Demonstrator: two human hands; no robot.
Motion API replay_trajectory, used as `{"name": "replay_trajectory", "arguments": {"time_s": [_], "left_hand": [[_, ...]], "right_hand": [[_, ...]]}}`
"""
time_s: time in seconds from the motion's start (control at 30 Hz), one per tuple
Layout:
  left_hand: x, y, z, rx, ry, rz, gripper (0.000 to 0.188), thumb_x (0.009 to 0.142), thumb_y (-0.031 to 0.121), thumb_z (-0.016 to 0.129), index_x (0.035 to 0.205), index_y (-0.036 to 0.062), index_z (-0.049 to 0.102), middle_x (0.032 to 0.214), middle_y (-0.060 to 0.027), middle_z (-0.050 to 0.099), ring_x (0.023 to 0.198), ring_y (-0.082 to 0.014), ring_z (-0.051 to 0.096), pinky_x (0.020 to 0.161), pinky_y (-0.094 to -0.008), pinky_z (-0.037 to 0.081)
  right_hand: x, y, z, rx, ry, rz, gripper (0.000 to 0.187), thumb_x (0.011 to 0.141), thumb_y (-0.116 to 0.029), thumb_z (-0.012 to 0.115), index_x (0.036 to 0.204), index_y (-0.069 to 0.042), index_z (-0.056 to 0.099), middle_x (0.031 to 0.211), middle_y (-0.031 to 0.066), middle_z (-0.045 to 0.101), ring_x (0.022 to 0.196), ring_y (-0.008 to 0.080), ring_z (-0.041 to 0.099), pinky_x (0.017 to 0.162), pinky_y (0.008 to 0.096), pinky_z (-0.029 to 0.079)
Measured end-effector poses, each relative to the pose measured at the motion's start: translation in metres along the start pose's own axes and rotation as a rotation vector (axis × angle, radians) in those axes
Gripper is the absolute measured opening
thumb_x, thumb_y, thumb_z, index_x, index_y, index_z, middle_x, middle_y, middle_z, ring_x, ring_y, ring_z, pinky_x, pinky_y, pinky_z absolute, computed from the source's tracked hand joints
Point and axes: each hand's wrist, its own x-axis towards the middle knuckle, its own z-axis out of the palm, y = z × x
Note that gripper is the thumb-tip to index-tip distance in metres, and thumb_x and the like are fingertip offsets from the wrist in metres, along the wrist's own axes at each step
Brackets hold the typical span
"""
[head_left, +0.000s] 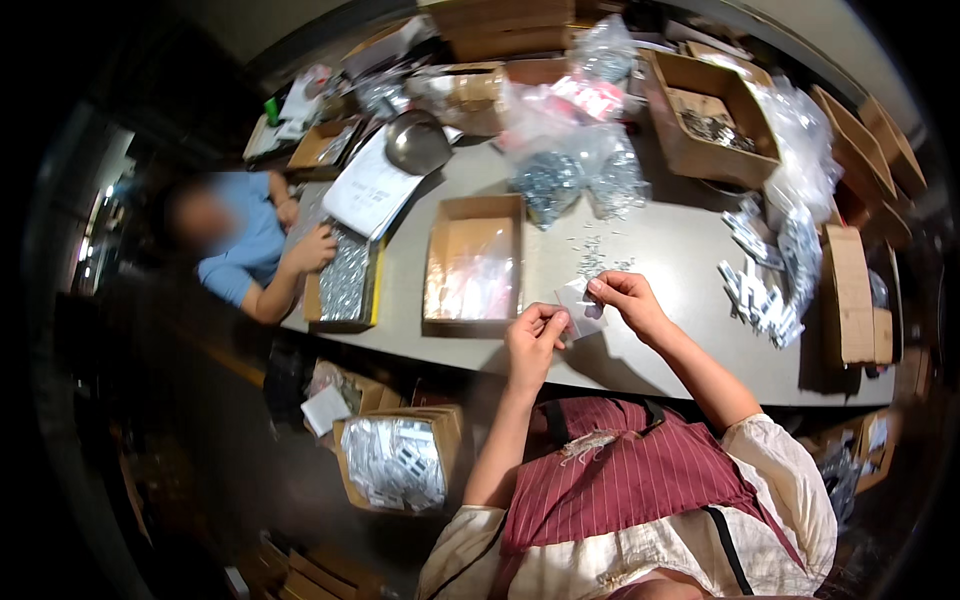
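Over the table's near edge I hold a small clear plastic bag (588,322) between both hands. My left hand (538,338) pinches its left side, thumb against fingers. At its upper right, my right hand (628,298) is closed on the bag's edge. Something small shows in or behind the bag, too small to name. Just beyond my hands lies a scatter of small screws (592,255), spilling from clear bags of metal hardware (552,185). Left of my hands stands an open cardboard box (474,318) with small clear packets inside.
White and metal parts (762,305) lie in a pile at the right. Behind them stands a cardboard box (668,130) with metal pieces. A person in blue (240,240) reaches into a box of packets (342,275) at the left. Below the table edge sits a carton of packets (395,462).
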Motion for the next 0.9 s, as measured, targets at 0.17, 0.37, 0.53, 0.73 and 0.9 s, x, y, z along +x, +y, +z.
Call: {"name": "replay_trajectory", "arguments": {"time_s": [0.17, 0.37, 0.53, 0.73, 0.9], "left_hand": [[0.011, -0.001, 0.029, 0.162, -0.040, 0.051, 0.014, 0.097, 0.009, 0.072, 0.090, 0.0030, 0.062, 0.080, -0.0014, 0.068, 0.072, -0.0050, 0.062, 0.059, -0.0195, 0.045], [0.019, -0.018, 0.063, 0.080, -0.216, -0.066, 0.016, 0.098, 0.011, 0.073, 0.090, 0.0036, 0.061, 0.078, -0.0010, 0.067, 0.070, -0.0056, 0.061, 0.059, -0.0200, 0.044], [0.014, -0.025, 0.080, 0.013, -0.298, -0.076, 0.014, 0.099, 0.010, 0.069, 0.089, 0.0044, 0.061, 0.083, -0.0035, 0.069, 0.072, -0.0075, 0.062, 0.063, -0.0215, 0.046], [0.016, -0.033, 0.082, 0.060, -0.264, 0.000, 0.007, 0.097, 0.006, 0.067, 0.095, 0.0029, 0.060, 0.085, -0.0060, 0.071, 0.075, -0.0113, 0.067, 0.063, -0.0257, 0.049], [0.011, -0.042, 0.080, 0.487, -0.396, -0.041, 0.018, 0.097, 0.007, 0.065, 0.112, 0.0003, 0.060, 0.091, -0.0088, 0.077, 0.082, -0.0145, 0.073, 0.068, -0.0284, 0.055]], "right_hand": [[-0.035, 0.003, -0.027, -0.263, 0.234, -0.183, 0.026, 0.102, -0.024, 0.066, 0.115, -0.001, 0.070, 0.102, 0.0064, 0.072, 0.088, 0.0149, 0.065, 0.085, 0.0303, 0.052], [-0.076, -0.014, -0.021, -0.555, 0.107, -0.305, 0.033, 0.093, -0.014, 0.077, 0.122, 0.000, 0.066, 0.108, 0.0102, 0.071, 0.096, 0.0188, 0.071, 0.086, 0.0356, 0.057], [-0.102, 0.003, -0.044, 0.114, 0.236, -0.030, 0.021, 0.094, -0.008, 0.074, 0.112, 0.001, 0.067, 0.104, 0.0067, 0.071, 0.093, 0.0137, 0.068, 0.081, 0.0314, 0.056], [-0.126, 0.022, -0.067, -0.143, 0.495, 0.043, 0.038, 0.087, -0.003, 0.067, 0.125, 0.000, 0.061, 0.109, 0.0097, 0.070, 0.100, 0.0179, 0.069, 0.087, 0.0319, 0.055], [-0.129, 0.006, -0.053, -0.767, 0.324, -0.443, 0.084, 0.068, -0.015, 0.062, 0.149, -0.002, 0.045, 0.149, 0.0228, 0.049, 0.140, 0.0411, 0.043, 0.120, 0.0482, 0.031]]}}
